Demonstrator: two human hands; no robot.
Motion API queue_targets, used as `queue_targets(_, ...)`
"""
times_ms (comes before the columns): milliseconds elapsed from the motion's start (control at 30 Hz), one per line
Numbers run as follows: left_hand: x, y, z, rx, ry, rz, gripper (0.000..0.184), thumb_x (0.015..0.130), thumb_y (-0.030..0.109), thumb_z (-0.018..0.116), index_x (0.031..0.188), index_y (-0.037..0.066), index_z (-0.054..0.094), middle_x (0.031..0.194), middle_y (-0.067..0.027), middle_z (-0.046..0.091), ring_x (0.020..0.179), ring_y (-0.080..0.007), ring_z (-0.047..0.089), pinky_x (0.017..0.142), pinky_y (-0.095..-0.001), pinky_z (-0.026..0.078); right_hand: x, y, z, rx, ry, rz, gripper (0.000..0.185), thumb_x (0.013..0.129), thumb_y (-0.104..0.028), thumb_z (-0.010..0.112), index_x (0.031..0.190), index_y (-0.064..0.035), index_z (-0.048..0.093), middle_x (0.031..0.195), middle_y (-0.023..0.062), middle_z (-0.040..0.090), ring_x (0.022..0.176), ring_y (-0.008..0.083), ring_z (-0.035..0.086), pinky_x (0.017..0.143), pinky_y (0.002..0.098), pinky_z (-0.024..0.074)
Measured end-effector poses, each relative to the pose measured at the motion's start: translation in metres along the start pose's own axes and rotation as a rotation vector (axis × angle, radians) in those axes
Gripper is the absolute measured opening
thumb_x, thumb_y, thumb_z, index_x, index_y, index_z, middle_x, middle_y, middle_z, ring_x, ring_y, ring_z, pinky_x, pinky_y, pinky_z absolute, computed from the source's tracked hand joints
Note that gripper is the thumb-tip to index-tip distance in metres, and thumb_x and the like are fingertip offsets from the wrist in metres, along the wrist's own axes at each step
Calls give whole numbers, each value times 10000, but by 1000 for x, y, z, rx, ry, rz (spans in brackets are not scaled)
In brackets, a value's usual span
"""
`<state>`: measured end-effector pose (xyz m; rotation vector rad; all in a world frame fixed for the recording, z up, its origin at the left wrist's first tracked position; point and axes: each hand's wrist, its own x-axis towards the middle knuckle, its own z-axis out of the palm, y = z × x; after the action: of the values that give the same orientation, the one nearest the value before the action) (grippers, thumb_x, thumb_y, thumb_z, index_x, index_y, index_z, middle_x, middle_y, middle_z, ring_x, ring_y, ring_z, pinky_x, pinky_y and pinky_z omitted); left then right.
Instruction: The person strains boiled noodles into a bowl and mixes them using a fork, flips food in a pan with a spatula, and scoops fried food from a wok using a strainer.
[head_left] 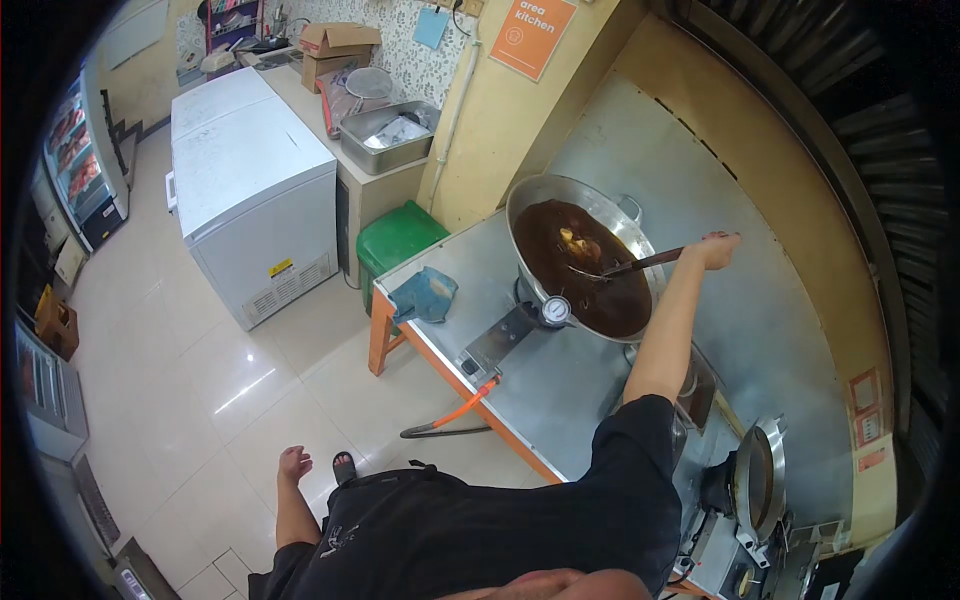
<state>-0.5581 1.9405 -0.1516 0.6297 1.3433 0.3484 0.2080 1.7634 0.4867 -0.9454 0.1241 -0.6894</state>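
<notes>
My right hand (716,250) is closed round the end of the dark handle of a long-handled skimmer (640,262). The skimmer's thin metal head is partly sunk in dark brown liquid (560,235) inside a large metal wok (640,238). Yellowish pieces of food (575,241) show at the surface close to the skimmer head. Under the wok is a gas burner (497,340), and a round dial-like disc (556,310) sits at the near rim. My left hand (294,463) hangs low over the floor, fingers loosely bent and apart, with no object visible in it.
A blue cloth (425,294) lies at the metal table's corner, beside a green bin (400,240). An orange hose (470,408) hangs over the table edge. A second wok (768,480) stands at lower right. A white chest freezer (245,160) and steel tray (385,150) are farther left.
</notes>
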Motion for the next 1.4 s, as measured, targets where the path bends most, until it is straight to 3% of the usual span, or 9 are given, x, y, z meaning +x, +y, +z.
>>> queue_targets(233, -20, 2, 40, 245, -71, -97, 329, 936, 289, 527, 1220, 125, 536, 1022, -112, 641, 804, -258, 638, 693, -434, 536, 15, 22, -23, 249, 81, 65, 345, 844, -322, 451, 617, -68, 395, 589, 60, 448, 494, 197, 397, 497, 350, 350)
queue_targets(433, -17, -3, 14, 302, 1, -151, 332, 933, 290, 522, 1225, 132, 537, 1036, -108, 642, 853, -261, 631, 751, -454, 513, 44, 20, -56, 500, 103, 85, 330, 859, -316, 406, 612, -103, 355, 557, 30, 384, 467, 172, 351, 472, 332, 319)
queue_targets(533, -8, -1, 7, 318, 4, -149, 311, 937, 295, 518, 1204, 138, 546, 984, -82, 652, 821, -242, 646, 725, -456, 522, 49, 6, -64, 468, 92, 3, 318, 867, -311, 374, 617, -122, 323, 543, 18, 341, 457, 159, 321, 464, 313, 297)
queue_targets(733, 0, 14, 25, 359, -50, -124, 297, 944, 295, 506, 1198, 144, 535, 944, -74, 641, 796, -238, 638, 711, -452, 515, 50, -2, -55, 376, -162, -39, 307, 855, -285, 386, 606, -115, 328, 519, 30, 335, 456, 161, 326, 453, 305, 297)
queue_targets(933, 12, 23, 38, 299, -20, -24, 309, 966, 325, 487, 1235, 173, 494, 952, -69, 635, 775, -223, 632, 679, -428, 511, 37, -15, -64, 303, 51, -137, 327, 877, -228, 441, 592, -90, 361, 531, 41, 363, 459, 166, 350, 454, 310, 340)
queue_targets(1033, 16, 24, 34, 311, -43, -42, 318, 973, 338, 489, 1246, 174, 484, 955, -75, 634, 764, -222, 631, 658, -418, 510, 29, -6, -58, 254, -26, -184, 365, 898, -233, 542, 610, -95, 364, 549, 24, 360, 455, 145, 329, 467, 307, 343)
queue_targets(1233, 9, 20, 24, 218, 4, 48, 266, 987, 297, 485, 1223, 174, 491, 927, -74, 636, 718, -204, 616, 632, -400, 498, 20, -27, -60, 375, -123, -174, 311, 881, -176, 581, 617, -63, 462, 543, 15, 370, 482, 147, 385, 503, 324, 391)
queue_targets(1400, 10, 22, 19, 219, 19, 34, 263, 987, 298, 485, 1218, 174, 495, 926, -73, 643, 717, -206, 620, 634, -401, 505, 33, -29, -65, 252, 18, -244, 242, 851, -170, 590, 669, -51, 483, 578, 19, 407, 512, 158, 401, 524, 326, 415)
